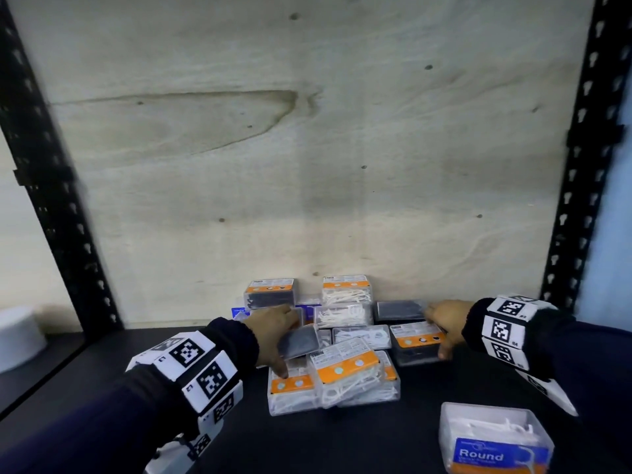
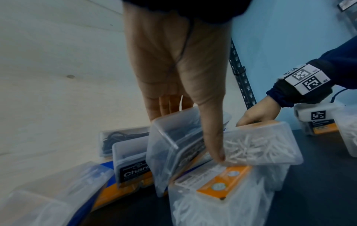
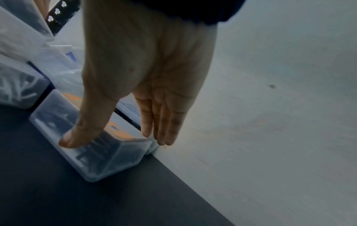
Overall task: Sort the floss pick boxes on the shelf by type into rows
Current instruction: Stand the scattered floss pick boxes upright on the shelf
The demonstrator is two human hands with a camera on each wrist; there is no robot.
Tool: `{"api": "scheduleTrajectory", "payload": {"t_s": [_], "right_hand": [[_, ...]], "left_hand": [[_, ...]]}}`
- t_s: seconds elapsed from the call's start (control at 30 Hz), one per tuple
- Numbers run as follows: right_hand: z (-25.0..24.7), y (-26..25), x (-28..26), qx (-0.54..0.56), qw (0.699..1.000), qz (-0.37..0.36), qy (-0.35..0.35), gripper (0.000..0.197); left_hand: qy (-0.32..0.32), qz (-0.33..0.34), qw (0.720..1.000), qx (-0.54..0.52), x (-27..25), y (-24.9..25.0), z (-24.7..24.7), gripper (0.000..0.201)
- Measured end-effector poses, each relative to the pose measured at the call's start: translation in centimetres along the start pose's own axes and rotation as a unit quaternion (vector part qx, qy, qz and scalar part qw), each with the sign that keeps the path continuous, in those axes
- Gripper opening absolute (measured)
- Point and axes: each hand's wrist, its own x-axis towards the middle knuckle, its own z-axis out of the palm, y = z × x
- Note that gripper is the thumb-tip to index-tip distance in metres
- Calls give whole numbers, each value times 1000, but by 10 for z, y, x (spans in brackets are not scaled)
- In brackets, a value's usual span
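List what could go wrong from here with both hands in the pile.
1. The left hand grips a tilted charcoal box right next to the slanted white-pick box; pulling it out may topple that one.
2. The right hand only spans its dark-pick box with straight fingers; a lift could slip.
3. Both types show orange labels, so mis-sorting is easy.

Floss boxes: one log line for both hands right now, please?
left hand: grips tilted dark box | right hand: touches flat dark box | sorting: unfinished
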Motion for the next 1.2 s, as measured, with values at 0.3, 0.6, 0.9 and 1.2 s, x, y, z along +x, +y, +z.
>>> {"api": "scheduleTrajectory", "payload": {"t_s": [0.3, 0.6, 0.9, 1.2], "right_hand": [[-14, 1, -9, 40, 997, 11, -62, 55], [-11, 14, -36, 165, 985, 49, -19, 48], [-12, 2, -71, 67, 994, 72, 52, 51], [2, 30, -180, 86, 980, 144, 105, 40]], "left_hand": [[58, -5, 998, -37, -6, -6, -4, 44], [92, -44, 993, -53, -29, -6, -24, 52], [142, -23, 987, -74, -52, 27, -58, 53], [123, 81, 988, -49, -4, 101, -80, 46]]}}
